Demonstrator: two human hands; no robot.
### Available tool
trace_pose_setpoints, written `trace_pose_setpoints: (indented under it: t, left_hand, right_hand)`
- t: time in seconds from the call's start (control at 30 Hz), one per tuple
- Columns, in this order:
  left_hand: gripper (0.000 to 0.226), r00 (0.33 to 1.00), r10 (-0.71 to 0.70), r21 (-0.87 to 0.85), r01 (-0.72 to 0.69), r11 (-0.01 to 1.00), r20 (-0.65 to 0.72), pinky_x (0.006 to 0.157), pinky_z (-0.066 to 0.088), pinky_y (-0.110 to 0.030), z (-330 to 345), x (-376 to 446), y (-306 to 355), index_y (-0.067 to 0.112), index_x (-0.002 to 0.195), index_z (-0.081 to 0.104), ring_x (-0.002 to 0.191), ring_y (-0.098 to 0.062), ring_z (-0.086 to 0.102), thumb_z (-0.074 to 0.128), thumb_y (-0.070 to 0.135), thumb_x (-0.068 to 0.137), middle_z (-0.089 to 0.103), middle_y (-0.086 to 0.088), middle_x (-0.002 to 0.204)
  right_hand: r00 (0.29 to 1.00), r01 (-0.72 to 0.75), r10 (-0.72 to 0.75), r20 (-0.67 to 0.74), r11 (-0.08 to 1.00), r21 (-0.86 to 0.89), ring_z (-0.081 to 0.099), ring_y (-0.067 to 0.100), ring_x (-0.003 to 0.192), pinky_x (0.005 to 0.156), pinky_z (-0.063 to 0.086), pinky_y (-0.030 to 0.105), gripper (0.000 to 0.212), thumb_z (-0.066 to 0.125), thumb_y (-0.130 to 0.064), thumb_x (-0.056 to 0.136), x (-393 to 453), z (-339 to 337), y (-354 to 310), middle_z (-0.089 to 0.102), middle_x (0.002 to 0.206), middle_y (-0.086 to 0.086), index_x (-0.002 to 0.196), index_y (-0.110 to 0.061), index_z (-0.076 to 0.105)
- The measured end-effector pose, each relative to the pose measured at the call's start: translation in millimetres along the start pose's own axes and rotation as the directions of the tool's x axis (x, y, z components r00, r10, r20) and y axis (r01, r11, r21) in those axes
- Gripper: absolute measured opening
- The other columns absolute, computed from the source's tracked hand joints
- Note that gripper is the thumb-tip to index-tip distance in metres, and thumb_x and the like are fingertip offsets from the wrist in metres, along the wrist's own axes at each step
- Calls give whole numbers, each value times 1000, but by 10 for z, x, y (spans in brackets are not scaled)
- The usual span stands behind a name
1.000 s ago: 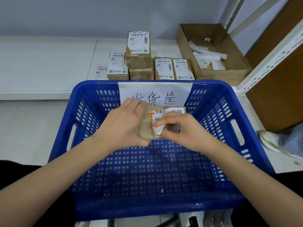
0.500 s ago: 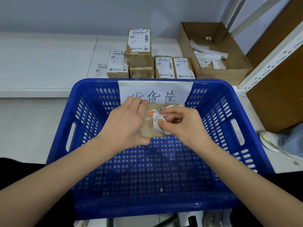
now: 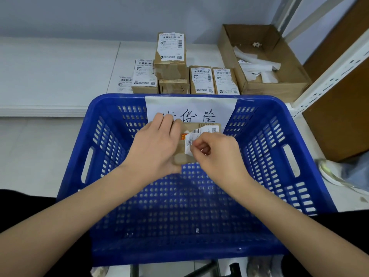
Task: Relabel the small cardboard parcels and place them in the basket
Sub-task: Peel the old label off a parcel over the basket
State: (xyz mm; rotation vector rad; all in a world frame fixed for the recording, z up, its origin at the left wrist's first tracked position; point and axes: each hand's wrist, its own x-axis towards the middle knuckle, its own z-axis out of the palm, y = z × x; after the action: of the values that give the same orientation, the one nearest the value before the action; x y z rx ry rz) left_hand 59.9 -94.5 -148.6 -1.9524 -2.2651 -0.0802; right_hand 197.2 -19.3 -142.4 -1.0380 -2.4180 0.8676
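A crumpled white label (image 3: 192,141) was pinched between the curled fingers (image 3: 196,145) of the right hand (image 3: 217,156) and partly lifted off a small cardboard parcel (image 3: 184,158). The parcel was gripped by the left hand (image 3: 154,144) above the blue basket (image 3: 279,196). More labelled parcels (image 3: 170,54) were stacked on the counter (image 3: 60,76) beyond.

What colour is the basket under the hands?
Blue, a perforated plastic basket; the head view shows it clearly.
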Motion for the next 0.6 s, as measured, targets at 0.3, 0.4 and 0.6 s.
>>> trace_pose_setpoints:
  t: [0.3,0.4,0.6]
  left_hand:
    - [90,998,-61,-30,60,998,-18,52,42,-29,-30,37,-50,-4,100,60,75,-31,55,86,45,29,57,-14,86]
    - [87,998,-45,-52,42,998,-43,53,41,-28,-20,27,-29,-2,100,60,76,-29,53,84,47,32,57,-12,87]
    - [85,991,3,-5,-4,1000,-130,60,44,-32,-40,34,43,-3,103,59,82,-24,41,79,47,38,57,-11,89]
  right_hand:
    - [956,-125,21,291,931,342,58,-5,87,86,45,9,25,54,-8,95,81,-140,57,64,100,-11,118,-8,65]
    - [957,-175,48,286,883,435,62,-5,79,80,51,12,15,67,-9,87,99,-155,74,67,88,-9,101,-11,70]
    - [979,-202,177,99,901,383,53,-3,57,57,45,10,14,80,-15,75,107,-26,64,61,67,-7,76,-16,66]
